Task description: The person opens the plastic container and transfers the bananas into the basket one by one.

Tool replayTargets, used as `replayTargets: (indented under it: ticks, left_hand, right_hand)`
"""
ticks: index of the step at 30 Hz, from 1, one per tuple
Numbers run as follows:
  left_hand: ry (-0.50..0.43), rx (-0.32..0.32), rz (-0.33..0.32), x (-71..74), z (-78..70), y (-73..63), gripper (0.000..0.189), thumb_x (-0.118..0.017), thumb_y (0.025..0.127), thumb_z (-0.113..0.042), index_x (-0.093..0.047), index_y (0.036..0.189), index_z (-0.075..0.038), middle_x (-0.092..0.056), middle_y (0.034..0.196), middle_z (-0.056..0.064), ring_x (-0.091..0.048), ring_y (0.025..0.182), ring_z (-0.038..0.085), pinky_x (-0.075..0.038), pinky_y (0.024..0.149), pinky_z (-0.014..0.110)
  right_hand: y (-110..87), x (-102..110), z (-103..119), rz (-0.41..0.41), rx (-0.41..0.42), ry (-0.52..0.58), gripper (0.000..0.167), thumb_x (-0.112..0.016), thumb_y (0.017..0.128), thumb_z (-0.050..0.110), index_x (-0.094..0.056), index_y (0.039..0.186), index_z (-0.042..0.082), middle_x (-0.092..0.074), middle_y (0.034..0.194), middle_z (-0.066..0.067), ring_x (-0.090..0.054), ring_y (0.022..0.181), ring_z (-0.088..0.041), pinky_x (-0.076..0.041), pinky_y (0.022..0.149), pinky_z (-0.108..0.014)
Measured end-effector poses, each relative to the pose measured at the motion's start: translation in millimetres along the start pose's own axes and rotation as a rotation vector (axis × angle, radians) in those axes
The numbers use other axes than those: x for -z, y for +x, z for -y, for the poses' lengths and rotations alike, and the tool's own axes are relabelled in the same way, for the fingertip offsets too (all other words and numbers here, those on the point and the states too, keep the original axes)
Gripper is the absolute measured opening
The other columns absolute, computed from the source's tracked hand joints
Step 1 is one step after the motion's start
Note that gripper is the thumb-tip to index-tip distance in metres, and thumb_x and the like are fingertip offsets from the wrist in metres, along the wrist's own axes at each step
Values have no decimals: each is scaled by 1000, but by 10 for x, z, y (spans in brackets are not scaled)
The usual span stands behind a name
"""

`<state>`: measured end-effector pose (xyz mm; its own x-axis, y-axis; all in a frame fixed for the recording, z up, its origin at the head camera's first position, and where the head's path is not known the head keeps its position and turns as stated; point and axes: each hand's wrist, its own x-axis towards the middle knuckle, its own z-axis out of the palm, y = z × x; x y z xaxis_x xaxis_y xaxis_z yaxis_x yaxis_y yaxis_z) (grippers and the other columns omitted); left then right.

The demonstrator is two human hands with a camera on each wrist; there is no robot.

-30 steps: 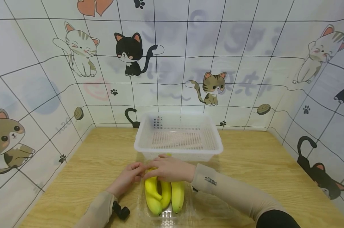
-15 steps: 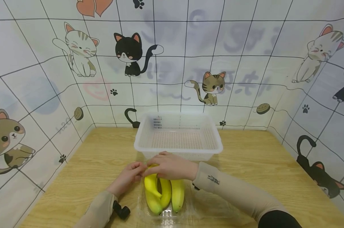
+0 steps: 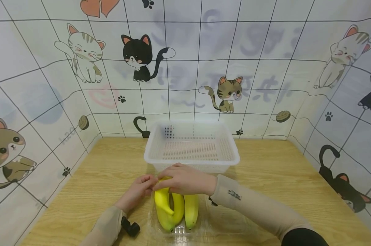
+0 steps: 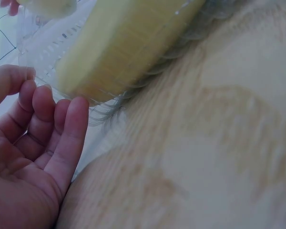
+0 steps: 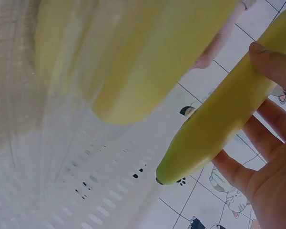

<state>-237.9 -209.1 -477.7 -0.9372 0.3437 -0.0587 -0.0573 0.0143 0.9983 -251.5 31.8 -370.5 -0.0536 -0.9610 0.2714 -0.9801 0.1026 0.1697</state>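
My right hand (image 3: 185,179) grips a yellow banana (image 5: 229,109) with a greenish tip, thumb on one side and fingers on the other. In the head view this banana lies over the left part of a clear plastic box (image 3: 152,220), partly covered by the hand. Inside the box rest several more bananas (image 3: 191,212), side by side lengthwise. At the box's far left corner, my left hand (image 3: 137,192) pinches the thin plastic edge (image 4: 26,59) between thumb and forefinger. The left hand's other fingers (image 4: 76,119) sit curled close to the box wall.
A white perforated basket (image 3: 191,162) stands behind the box, near the back wall. The wooden table (image 3: 117,160) meets tiled, cat-patterned walls (image 3: 185,68) on three sides. A clear flap (image 3: 231,222) of plastic spreads right of the box.
My right hand has shifted slightly away from me, with the banana in its grip, and its forearm slid a little rightward. The left hand has stayed at the box edge.
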Motion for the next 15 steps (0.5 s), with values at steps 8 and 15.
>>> replayTargets:
  ticks: [8,15]
  left_hand:
    - [-25,-25,26,1,12,1,21,-51,102,-24,-60,90,-11,-59,91,1,-57,83,13,-50,76,29]
    - [-39,-20,-1,7,20,4,21,-52,101,-24,-56,84,-13,-51,83,0,-50,78,13,-45,69,25]
  right_hand:
    - [10,127,6,-7,-25,-38,44,-71,86,15,-61,127,30,-60,124,0,-56,116,-15,-41,99,-35]
    - [16,244,-43,22,-54,-34,51,-72,87,14,-58,133,29,-61,123,-1,-57,114,-16,-42,97,-34]
